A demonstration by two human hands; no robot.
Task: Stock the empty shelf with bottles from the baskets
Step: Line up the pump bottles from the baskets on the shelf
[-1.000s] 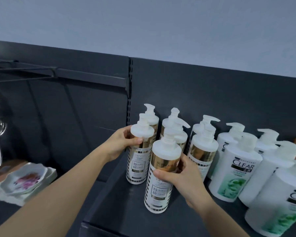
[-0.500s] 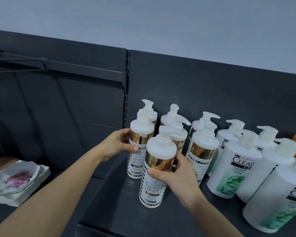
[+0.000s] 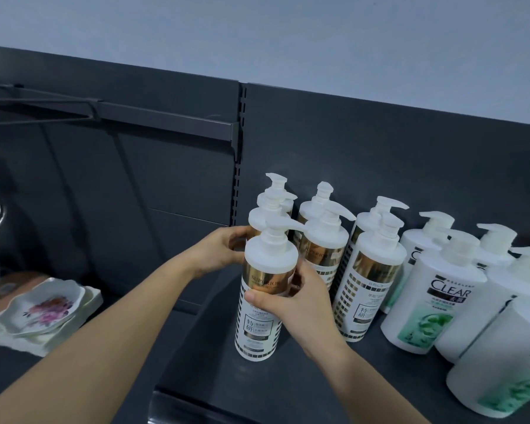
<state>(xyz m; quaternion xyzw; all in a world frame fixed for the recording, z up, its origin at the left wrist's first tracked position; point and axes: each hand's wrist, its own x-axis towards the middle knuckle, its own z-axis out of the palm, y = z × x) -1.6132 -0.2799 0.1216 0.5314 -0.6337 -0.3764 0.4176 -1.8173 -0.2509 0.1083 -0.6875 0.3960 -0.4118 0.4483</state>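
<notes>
Closely hemmed in, the gold-banded pump bottle [image 3: 257,327] sits in my right hand's [image 3: 291,304] curled fingers, left hand [image 3: 219,250] gripping the bottle behind [image 3: 260,216]; I fear a snagged nozzle toppling neighbouring bottles [image 3: 325,249].

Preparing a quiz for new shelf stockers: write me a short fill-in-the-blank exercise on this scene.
1. The right hand grips the front bottle, whose gold band reads ____.
2. The left hand holds the bottle behind it; both pump heads are ____ in colour.
3. The green-labelled bottles further right are branded ____.
Missing words: SUPERIOR; white; CLEAR.
</notes>
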